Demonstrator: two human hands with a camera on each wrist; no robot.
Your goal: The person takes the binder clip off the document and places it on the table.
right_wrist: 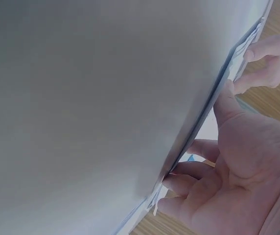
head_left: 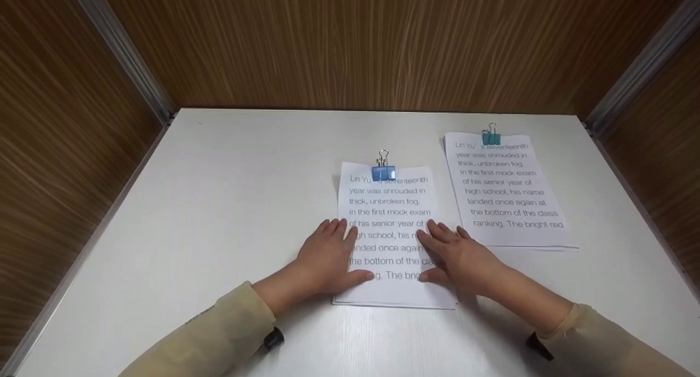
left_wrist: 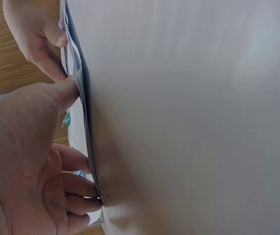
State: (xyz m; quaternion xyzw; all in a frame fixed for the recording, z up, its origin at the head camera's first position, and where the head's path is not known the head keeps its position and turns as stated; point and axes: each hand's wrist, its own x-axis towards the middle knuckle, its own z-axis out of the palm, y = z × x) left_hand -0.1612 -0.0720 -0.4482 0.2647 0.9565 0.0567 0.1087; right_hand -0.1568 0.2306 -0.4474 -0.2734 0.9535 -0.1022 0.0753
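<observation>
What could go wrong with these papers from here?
The blue clip grips only the top edge of the nearer stack, so its unclipped lower end might fan out if the left hand and right hand press unevenly. The right hand also lies close to the farther stack and could nudge it.

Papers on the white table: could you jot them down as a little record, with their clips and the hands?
Near stack: printed pages, blue clip on top edge
Far stack: printed pages, teal clip on top edge
Left hand: at the near stack's left edge
Right hand: at the near stack's right edge
Table: white
Back wall: brown, wood-grained
</observation>
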